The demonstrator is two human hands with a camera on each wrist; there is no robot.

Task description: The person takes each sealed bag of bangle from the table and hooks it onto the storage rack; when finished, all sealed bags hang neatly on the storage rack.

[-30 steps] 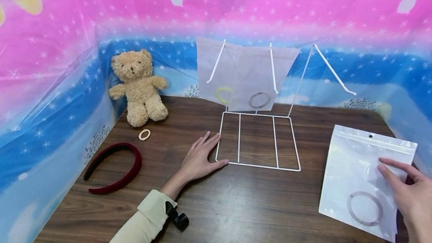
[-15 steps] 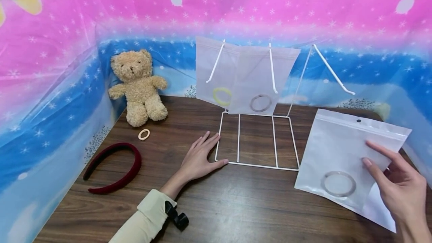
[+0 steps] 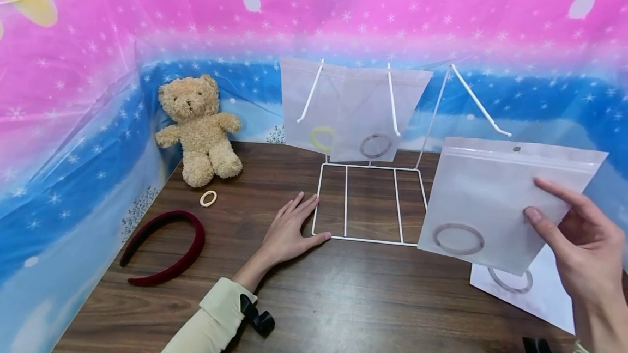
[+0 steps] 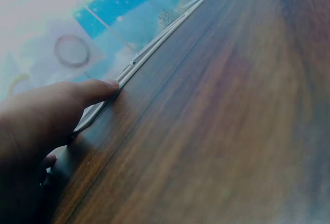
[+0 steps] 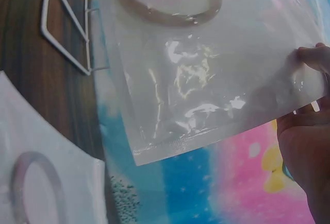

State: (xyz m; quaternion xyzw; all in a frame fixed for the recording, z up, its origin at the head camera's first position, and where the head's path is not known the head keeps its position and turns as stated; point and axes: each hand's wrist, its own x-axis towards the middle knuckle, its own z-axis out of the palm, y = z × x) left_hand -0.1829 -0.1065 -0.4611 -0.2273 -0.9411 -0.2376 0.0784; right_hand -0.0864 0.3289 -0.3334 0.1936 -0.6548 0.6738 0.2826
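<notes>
My right hand [image 3: 584,238] pinches a clear zip bag [image 3: 490,178] between thumb and fingers, raised right of the white wire rack [image 3: 363,239]. A greyish-pink bangle [image 5: 180,19] lies inside this bag, close-up in the right wrist view. Under it, another bag [image 3: 554,309] with a similar bangle rests on the table. My left hand [image 3: 289,233] lies spread on the table, touching the rack base's left corner with thumb [image 4: 100,90] and fingertips. Two bags hang on the rack's left and middle prongs: one bag [image 3: 299,91] with a yellow-green bangle, one [image 3: 363,108] with a greyish one.
The rack's right prong [image 3: 481,101] is bare. Left on the wooden table [image 3: 343,298] lie a dark red headband [image 3: 193,244] and a small cream ring [image 3: 203,203]. A teddy bear [image 3: 198,129] sits at the back left. Printed cloth [image 3: 196,10] encloses the table.
My right hand has lifted the bag up and leftward toward the rack, uncovering another bag beneath. The left hand stays in place.
</notes>
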